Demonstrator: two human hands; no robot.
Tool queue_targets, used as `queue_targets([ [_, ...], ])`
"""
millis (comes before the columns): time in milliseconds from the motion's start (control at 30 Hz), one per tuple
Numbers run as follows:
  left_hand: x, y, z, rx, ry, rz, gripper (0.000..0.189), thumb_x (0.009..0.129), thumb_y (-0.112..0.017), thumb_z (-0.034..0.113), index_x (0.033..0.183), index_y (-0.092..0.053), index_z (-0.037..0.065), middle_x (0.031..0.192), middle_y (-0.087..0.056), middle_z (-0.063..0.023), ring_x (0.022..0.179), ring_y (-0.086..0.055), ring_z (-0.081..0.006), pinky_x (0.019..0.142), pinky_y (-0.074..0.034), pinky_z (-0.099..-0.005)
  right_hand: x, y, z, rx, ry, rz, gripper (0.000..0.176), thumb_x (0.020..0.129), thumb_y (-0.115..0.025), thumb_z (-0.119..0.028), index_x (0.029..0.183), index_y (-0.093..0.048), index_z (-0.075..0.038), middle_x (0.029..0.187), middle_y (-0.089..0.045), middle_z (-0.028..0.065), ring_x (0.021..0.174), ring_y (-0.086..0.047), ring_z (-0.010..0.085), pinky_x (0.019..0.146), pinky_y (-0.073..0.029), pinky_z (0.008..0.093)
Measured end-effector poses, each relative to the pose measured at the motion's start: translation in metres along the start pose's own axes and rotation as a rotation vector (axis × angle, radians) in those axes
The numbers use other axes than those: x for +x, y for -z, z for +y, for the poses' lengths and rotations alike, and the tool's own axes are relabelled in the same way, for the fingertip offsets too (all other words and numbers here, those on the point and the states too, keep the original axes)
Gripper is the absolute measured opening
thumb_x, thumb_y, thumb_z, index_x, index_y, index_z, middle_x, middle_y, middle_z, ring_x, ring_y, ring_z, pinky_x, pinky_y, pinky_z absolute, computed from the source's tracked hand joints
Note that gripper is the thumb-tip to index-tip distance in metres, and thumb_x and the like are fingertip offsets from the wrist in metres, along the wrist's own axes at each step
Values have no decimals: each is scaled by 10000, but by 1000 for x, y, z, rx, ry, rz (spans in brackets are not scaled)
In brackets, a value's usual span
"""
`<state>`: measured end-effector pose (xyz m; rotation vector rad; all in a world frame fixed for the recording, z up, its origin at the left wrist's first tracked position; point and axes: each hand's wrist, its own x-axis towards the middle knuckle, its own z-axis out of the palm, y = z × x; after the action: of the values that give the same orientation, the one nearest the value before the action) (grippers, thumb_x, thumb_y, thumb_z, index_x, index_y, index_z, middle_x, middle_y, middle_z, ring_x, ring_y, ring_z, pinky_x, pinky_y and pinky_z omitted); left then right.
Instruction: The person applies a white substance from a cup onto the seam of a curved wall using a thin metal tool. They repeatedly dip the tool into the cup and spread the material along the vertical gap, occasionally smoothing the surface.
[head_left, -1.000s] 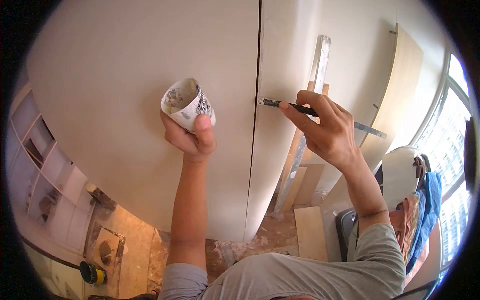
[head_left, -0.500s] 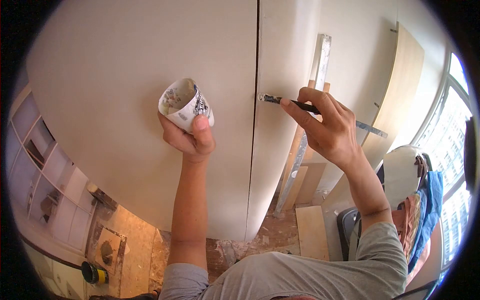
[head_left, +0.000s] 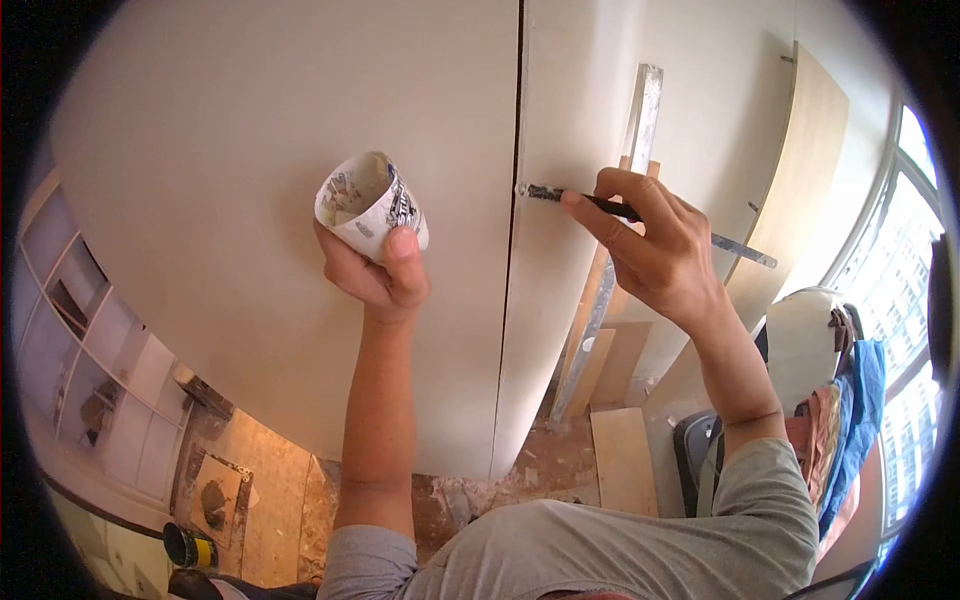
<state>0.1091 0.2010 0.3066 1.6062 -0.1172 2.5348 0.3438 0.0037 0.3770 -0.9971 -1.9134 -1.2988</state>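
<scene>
My left hand [head_left: 375, 270] is wrapped round a white paper cup [head_left: 385, 222] with dark print and paint-smeared insides, tilted with its mouth up and to the left. Between the fingers and thumb of my right hand [head_left: 660, 240] is a thin dark paintbrush [head_left: 590, 201]. Its pale, coated tip touches the light panel beside a narrow dark vertical gap [head_left: 515, 150]. The large pale panel [head_left: 230, 230] fills the view behind the cup, and a narrower strip with a rounded edge [head_left: 570, 110] lies right of the gap.
Wooden boards [head_left: 790, 160] and a paint-spattered metal bar [head_left: 648, 110] lean at the right. A chair [head_left: 815, 330] holds blue cloth [head_left: 855, 420] near the window [head_left: 905, 270]. A black and yellow can [head_left: 188, 547] stands on the floor, lower left, below pale shelving [head_left: 100, 350].
The brush tip has shifted very slightly to the right along with the panel gap in view. Both hands keep their holds, and the cup has hardly moved.
</scene>
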Motion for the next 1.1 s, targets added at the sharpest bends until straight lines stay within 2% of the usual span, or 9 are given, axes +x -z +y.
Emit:
queue_targets([
  [367, 1, -2, 5, 24, 1, 15, 788, 1024, -746, 538, 1374, -553, -141, 1140, -720, -147, 965, -702, -198, 822, -603, -339, -12, -6, -4, 58, -7, 3, 498, 760, -791, 61, 1203, -881, -147, 1106, -706, 26, 829, -727, 163, 597, -605, 327],
  [433, 1, 0, 0, 54, 20, 20, 733, 995, -737, 514, 1353, -559, -100, 1055, -663, -117, 785, -653, -156, 608, -557, -310, -12, -8, -6, 79, 8, 4, 485, 768, -791, 63, 1200, -881, -140, 1108, -707, 28, 822, -723, 161, 590, -601, 329],
  [500, 1, 1, 0, 57, 23, 19, 731, 998, -732, 514, 1351, -558, -103, 1056, -662, -118, 783, -653, -158, 605, -554, -310, -15, -5, -12, 58, 14, -76, 472, 777, -792, 67, 1197, -880, -131, 1131, -701, 31, 814, -716, 156, 581, -591, 330],
  [733, 5, -5, -4, 47, -90, 49, 749, 1008, -725, 534, 1347, -554, -111, 1054, -658, -126, 768, -640, -156, 563, -524, -303, -21, -8, -11, 59, 7, -4, 475, 764, -797, 66, 1192, -879, -125, 1111, -699, 36, 806, -710, 164, 577, -580, 329],
  [933, 5, -5, -2, 40, -44, 55, 737, 1006, -726, 543, 1325, -557, -100, 1009, -647, -124, 718, -620, -152, 537, -508, -311, -25, -12, -10, 67, 11, -28, 525, 713, -791, 71, 1190, -882, -128, 1092, -697, 32, 827, -724, 170, 597, -601, 316],
  [967, 5, -3, -2, 42, -45, 58, 737, 1006, -726, 543, 1325, -557, -100, 1009, -647, -124, 718, -620, -152, 537, -508, -311, -28, -11, -12, 76, 8, -45, 522, 717, -795, 75, 1190, -881, -127, 1094, -699, 38, 818, -725, 171, 595, -601, 317],
  [1033, 0, 1, 0, 31, 40, 19, 803, 1034, -722, 582, 1348, -561, -139, 1092, -725, -140, 934, -711, -203, 799, -611, -350, -28, -11, -13, 87, 4, -62, 520, 721, -798, 79, 1191, -881, -126, 1097, -700, 43, 810, -727, 173, 593, -602, 318],
  [1067, 1, 1, -1, 32, 41, 18, 803, 1034, -722, 582, 1348, -561, -139, 1092, -725, -140, 934, -711, -203, 799, -611, -350, -28, -11, -13, 115, -11, -42, 503, 738, -802, 82, 1191, -880, -121, 1095, -701, 48, 796, -727, 174, 588, -598, 323],
  [1100, 2, 0, -3, 40, 9, 25, 763, 1017, -727, 561, 1331, -558, -114, 1035, -683, -129, 791, -663, -181, 639, -550, -324, -28, -9, -13, 142, -28, -22, 485, 755, -807, 85, 1191, -878, -116, 1093, -701, 53, 783, -726, 176, 582, -593, 329],
])
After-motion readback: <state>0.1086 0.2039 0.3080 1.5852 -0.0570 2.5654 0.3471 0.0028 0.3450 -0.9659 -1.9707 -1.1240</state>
